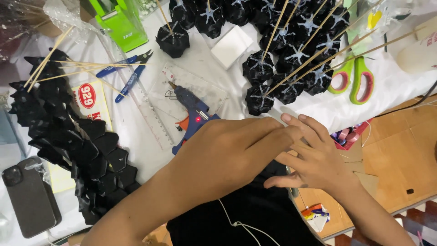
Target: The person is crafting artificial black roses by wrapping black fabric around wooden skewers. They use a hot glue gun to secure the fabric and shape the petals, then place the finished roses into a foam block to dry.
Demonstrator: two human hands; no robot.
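- While we look down from the head view, our left hand (227,150) lies flat across the middle, fingers stretched toward the right hand (314,157); what sits under them is hidden, so we cannot tell whether either hand grips anything.
- Our right hand's fingers are spread and slightly curled, touching the left fingertips above a soft, matte black fabric (255,214) with a thin white cord across it.
- Just behind the left hand rests a blue glue gun (193,114) with an orange trigger and a lit red lamp, lying on a clear plastic ruler (154,114).
- To the left, glossy black petal-shaped pieces (86,150) overlap like scales.
- Beyond our hands, black folded flowers on wooden skewers (291,59) crowd together.
- Green-handled scissors (355,77), blue pliers (127,68) and a dark phone (29,196) lie on the white cloth (391,91).
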